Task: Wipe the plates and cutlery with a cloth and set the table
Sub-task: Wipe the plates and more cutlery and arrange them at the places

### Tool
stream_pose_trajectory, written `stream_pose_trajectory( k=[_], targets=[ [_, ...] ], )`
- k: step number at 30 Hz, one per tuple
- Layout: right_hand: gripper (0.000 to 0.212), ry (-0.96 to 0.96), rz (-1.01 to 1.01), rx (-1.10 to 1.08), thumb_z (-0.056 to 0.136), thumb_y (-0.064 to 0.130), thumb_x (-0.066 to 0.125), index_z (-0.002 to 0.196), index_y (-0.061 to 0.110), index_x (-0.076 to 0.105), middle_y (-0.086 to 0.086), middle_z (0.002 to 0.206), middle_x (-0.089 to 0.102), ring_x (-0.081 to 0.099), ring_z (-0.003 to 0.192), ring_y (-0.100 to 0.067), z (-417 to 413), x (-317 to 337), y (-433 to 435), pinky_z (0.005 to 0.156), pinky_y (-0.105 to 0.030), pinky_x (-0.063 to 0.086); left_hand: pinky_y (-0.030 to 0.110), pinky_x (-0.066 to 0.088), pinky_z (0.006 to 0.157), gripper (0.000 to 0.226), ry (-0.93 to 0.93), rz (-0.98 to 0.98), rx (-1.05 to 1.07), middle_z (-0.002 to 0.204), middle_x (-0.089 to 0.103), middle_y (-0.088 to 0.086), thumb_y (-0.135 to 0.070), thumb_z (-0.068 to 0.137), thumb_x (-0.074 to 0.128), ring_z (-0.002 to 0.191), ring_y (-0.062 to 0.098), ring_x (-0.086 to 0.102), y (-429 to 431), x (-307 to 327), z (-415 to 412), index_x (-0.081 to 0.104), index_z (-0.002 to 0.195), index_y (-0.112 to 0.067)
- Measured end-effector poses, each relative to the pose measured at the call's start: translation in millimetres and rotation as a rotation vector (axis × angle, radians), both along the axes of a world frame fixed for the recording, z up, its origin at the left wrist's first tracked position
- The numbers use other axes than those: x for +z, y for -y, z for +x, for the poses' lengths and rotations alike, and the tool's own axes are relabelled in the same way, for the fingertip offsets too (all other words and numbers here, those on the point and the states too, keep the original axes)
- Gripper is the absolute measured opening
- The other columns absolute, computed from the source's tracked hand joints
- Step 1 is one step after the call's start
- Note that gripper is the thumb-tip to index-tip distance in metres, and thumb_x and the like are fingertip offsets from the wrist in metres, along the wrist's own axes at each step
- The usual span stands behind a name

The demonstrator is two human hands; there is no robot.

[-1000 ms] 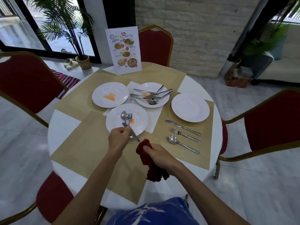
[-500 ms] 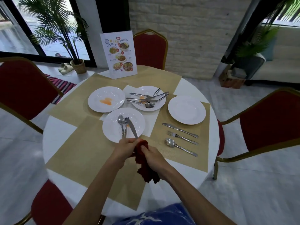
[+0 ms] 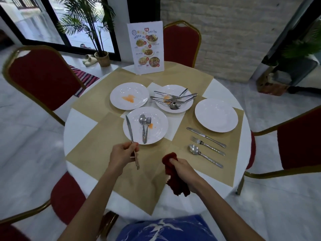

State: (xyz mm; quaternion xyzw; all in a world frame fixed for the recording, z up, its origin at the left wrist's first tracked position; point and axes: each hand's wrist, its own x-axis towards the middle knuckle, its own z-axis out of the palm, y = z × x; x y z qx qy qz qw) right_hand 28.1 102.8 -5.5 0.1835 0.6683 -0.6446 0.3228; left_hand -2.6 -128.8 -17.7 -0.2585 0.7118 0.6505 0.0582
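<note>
My left hand [image 3: 124, 153] pinches the knife [image 3: 130, 130] mid-length over the left rim of the near plate [image 3: 156, 134], my right hand [image 3: 185, 169] grips the red cloth [image 3: 175, 181], so I'd lay that knife straight on the placemat [image 3: 97, 150], fingers off the blade.

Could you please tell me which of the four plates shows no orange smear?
The plate farthest right: it is bare white with nothing on it, while the other three plates each carry an orange smear.
</note>
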Motion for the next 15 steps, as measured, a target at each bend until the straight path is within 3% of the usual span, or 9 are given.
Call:
stream_pose_trajectory(
  k=[4,8,10,12,15],
  targets=[
    [0.034,0.026,0.005,-0.031,0.108,0.025,0.044,0.102,-0.004,0.062,-0.013,0.075,0.067,0.064,0.054,-0.027,-13.4,-5.0,4.5,0.062,-0.041,0.057,0.033,0.060,0.063,0.020,0.066,-0.143,-0.059,0.081,0.075,0.007,-0.021,0.093,0.069,0.063,0.017,0.064,8.3,-14.7,12.7,0.077,0.103,-0.006],
    [0.034,0.026,0.030,-0.018,0.107,0.025,0.044,0.105,-0.003,0.062,-0.013,0.075,0.070,0.067,0.059,-0.032,-23.7,-7.9,0.5,0.067,-0.046,0.059,0.028,0.056,0.077,0.013,0.074,-0.460,-0.278,0.082,0.078,-0.004,-0.031,0.090,0.072,0.068,0.007,0.066,-3.8,-27.5,24.9,0.079,0.098,-0.025],
    [0.034,0.022,0.047,-0.025,0.107,0.025,0.043,0.105,-0.004,0.061,-0.013,0.076,0.070,0.068,0.059,-0.032,-29.2,-9.8,-7.0,0.065,-0.043,0.058,0.026,0.051,0.068,0.015,0.084,-0.558,-0.376,0.066,0.073,-0.004,-0.034,0.091,0.069,0.059,0.007,0.063,-12.3,-31.0,29.8,0.080,0.081,-0.032],
    [0.032,0.027,0.048,-0.038,0.108,0.024,0.043,0.103,-0.002,0.061,-0.015,0.078,0.070,0.068,0.060,-0.032,-33.5,-10.5,-15.1,0.063,-0.042,0.057,0.027,0.047,0.053,0.035,0.111,-0.589,-0.392,0.047,0.057,-0.004,-0.034,0.092,0.066,0.042,0.007,0.054,-19.5,-36.1,33.3,0.068,0.058,-0.031],
    [0.032,0.052,0.070,-0.048,0.107,0.024,0.044,0.096,0.001,0.063,-0.016,0.079,0.070,0.069,0.063,-0.034,-42.9,-15.5,-28.0,0.064,-0.043,0.056,0.030,0.051,0.056,0.028,0.155,-0.631,-0.380,0.053,0.062,-0.004,-0.035,0.091,0.067,0.044,0.000,0.054,-27.9,-40.7,36.2,0.072,0.064,-0.027]
  ],
)
